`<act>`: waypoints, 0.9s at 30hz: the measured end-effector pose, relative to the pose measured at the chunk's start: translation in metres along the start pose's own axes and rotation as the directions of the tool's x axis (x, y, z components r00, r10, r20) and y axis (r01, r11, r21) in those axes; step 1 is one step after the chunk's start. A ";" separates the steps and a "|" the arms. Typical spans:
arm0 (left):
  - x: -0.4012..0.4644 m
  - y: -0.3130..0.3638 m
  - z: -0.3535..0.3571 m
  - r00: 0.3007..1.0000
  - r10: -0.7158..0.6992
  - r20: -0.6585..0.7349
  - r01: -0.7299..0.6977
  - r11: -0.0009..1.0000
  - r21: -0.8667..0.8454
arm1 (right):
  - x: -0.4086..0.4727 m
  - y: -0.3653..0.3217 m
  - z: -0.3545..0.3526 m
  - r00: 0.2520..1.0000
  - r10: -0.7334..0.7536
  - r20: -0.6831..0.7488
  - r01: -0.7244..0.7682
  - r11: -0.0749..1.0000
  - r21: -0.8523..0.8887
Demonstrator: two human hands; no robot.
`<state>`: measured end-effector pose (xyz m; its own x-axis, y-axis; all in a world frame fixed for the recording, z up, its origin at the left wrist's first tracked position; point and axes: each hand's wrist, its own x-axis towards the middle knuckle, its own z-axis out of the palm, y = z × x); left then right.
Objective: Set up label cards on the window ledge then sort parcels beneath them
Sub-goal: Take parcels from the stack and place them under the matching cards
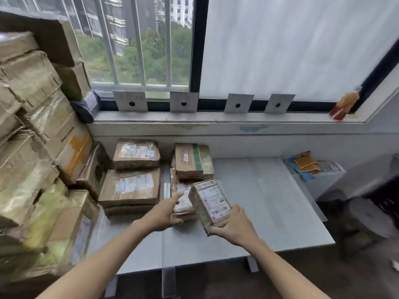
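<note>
One parcel [210,203], long axis window-ward.

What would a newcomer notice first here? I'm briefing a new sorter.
Probably the right hand gripping a small labelled parcel above the grey table, with the open left hand reaching toward the parcels beside it. Next, four grey label cards propped along the window ledge, and the tall stack of cardboard boxes on the left.
</note>
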<state>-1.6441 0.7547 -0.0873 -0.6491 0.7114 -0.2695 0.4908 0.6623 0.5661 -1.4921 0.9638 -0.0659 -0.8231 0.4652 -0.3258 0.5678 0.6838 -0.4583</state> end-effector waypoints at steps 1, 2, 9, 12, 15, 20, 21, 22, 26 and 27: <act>0.007 -0.004 0.009 1.000 -0.003 0.029 0.003 1.000 -0.004 | 0.008 0.004 0.003 0.998 0.050 -0.023 -0.050 0.998 0.024; 0.014 -0.007 0.017 0.999 -0.008 0.043 0.008 1.000 0.001 | 0.017 0.008 0.005 0.995 0.093 -0.042 -0.091 0.995 0.040; 0.061 -0.009 0.048 0.997 -0.072 0.002 0.072 0.997 0.014 | 0.070 0.001 0.024 0.976 0.216 -0.003 -0.216 0.976 0.033; 0.075 -0.006 0.054 0.992 -0.126 -0.023 0.126 0.992 0.031 | 0.091 -0.004 0.035 0.975 0.218 0.034 -0.218 0.976 0.021; 0.082 -0.004 0.060 0.988 -0.157 -0.009 0.158 0.986 0.055 | 0.107 -0.002 0.042 0.981 0.171 0.091 -0.174 0.984 0.027; 0.092 -0.001 0.071 0.985 -0.169 0.037 0.159 0.970 0.184 | 0.121 0.015 0.054 0.978 -0.011 0.207 0.006 1.000 0.023; 0.094 0.002 0.074 0.984 -0.170 0.045 0.158 0.967 0.201 | 0.122 0.019 0.055 0.975 -0.025 0.219 0.022 1.000 0.017; 0.095 0.004 0.077 0.984 -0.167 0.054 0.152 0.964 0.217 | 0.124 0.022 0.057 0.974 -0.036 0.226 0.034 0.999 0.012; 0.100 0.014 0.090 0.983 -0.155 0.103 0.118 0.947 0.298 | 0.130 0.030 0.058 0.967 -0.076 0.243 0.079 0.997 -0.003; 0.102 0.017 0.092 0.983 -0.155 0.101 0.116 0.941 0.319 | 0.132 0.031 0.058 0.964 -0.083 0.251 0.090 0.996 -0.018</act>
<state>-1.6486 0.8602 -0.1771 -0.6555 0.6200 -0.4311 0.5721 0.7804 0.2525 -1.5825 1.0135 -0.1705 -0.8386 0.2510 -0.4835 0.4910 0.7327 -0.4712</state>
